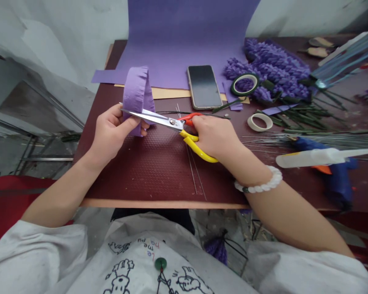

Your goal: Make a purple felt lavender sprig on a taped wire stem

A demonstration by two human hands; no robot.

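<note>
My left hand is closed on a folded strip of purple paper, holding it upright above the dark red table. My right hand grips scissors with red and yellow handles. The steel blades point left and reach across the lower part of the strip, just by my left thumb. A white bead bracelet sits on my right wrist.
A large purple sheet lies at the back, a phone in front of it. To the right are purple paper flowers, a green tape roll, a white tape roll, green wire stems and a blue glue gun. Thin wires lie mid-table.
</note>
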